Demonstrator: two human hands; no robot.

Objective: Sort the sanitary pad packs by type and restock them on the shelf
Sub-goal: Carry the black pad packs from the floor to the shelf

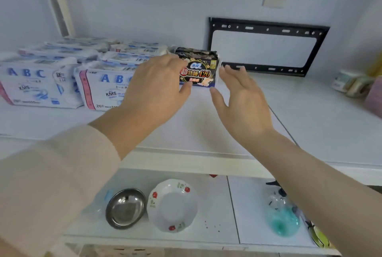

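Observation:
A black pad pack marked 420 stands upright on the white shelf, with at least one more black pack behind it. My left hand touches its left side, thumb at the lower front corner. My right hand is spread just to the pack's right, fingers straight, close to its right edge. White ABC pad packs stand in rows at the shelf's left; my left hand partly hides the second front pack.
A black metal bracket hangs on the back wall. Small packs sit at the far right of the shelf. On the lower shelf lie a steel bowl, a flowered white dish and a teal bottle.

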